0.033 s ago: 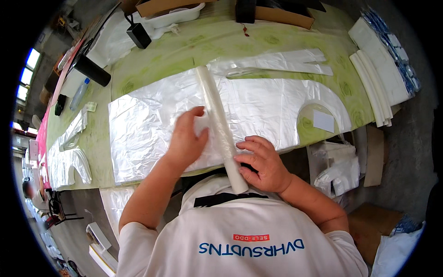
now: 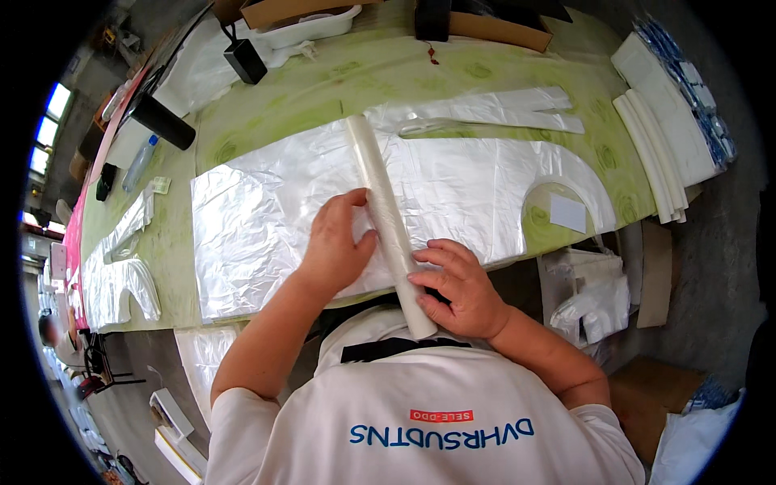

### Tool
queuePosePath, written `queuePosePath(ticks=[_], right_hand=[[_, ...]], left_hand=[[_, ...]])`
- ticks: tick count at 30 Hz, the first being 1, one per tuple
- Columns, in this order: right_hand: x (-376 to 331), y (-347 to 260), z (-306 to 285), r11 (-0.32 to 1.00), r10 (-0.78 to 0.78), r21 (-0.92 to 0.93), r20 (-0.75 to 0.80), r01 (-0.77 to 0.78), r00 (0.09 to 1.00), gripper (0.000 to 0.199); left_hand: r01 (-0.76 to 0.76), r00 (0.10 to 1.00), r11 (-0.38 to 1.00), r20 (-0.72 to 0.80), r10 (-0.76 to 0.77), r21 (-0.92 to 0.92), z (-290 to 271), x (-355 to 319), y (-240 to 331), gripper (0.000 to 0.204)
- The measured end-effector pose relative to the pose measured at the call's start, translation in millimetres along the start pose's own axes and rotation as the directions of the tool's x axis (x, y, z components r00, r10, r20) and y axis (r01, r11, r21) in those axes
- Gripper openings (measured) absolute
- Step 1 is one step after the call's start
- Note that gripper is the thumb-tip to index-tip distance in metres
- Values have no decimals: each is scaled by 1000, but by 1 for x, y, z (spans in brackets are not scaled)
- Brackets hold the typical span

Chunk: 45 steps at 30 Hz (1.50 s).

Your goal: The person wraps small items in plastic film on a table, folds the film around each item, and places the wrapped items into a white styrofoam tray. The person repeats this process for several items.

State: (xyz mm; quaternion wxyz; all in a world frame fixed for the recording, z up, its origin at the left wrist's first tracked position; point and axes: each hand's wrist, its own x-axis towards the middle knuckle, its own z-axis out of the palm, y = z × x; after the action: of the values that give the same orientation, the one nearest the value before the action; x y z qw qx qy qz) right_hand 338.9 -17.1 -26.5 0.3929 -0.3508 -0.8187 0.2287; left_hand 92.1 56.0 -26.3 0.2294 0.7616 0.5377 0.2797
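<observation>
A long, pale translucent plastic roll (image 2: 380,186) lies across a flat sheet of thin white plastic film (image 2: 250,218). It slants from the sheet's far edge towards my body, and its near end juts past the table edge. My left hand (image 2: 338,246) is at the roll's left side, index fingertip against it, thumb apart from the fingers. Against the right side of the roll, lower down, rest the spread, bent fingers of my right hand (image 2: 462,293). Neither hand wraps round it. The sheet's right end has a curved cut-out, with a white card (image 2: 567,212) inside it.
A green patterned cloth (image 2: 323,85) covers the table. More cut film (image 2: 121,287) lies at the left, near a bottle (image 2: 140,164) and black cylinder (image 2: 162,121). White rolls (image 2: 649,153) and stacked packs (image 2: 675,105) are at the right; a cardboard box (image 2: 501,31) is at the back.
My left hand has shifted right, bringing its fingers from beside the roll up to its left side. The right hand and the roll look almost unmoved.
</observation>
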Motion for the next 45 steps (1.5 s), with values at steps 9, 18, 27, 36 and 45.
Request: queuePosePath(ticks=[9,18,27,36,45], right_hand=[[12,-12,17,997,-62,43,45,60,997,38],[34,-7,20,989,-47,-142,-119,30,992,37],[138,71,46,788,313,-555,-10,-265,950,55],[214,81,61,773,318,-588,38,-236,947,60],[122,-41,83,986,-111,-98,220,136,969,39]], left_hand=[[-175,981,964,-44,187,199,2,-7,4,68],[-284,958,956,-16,285,70,-30,3,5,24],[-51,995,993,86,42,104,-26,-33,-16,74],[-82,994,995,82,77,59,-25,-29,-14,70],[-172,984,958,-15,180,231,-24,-59,-29,60]])
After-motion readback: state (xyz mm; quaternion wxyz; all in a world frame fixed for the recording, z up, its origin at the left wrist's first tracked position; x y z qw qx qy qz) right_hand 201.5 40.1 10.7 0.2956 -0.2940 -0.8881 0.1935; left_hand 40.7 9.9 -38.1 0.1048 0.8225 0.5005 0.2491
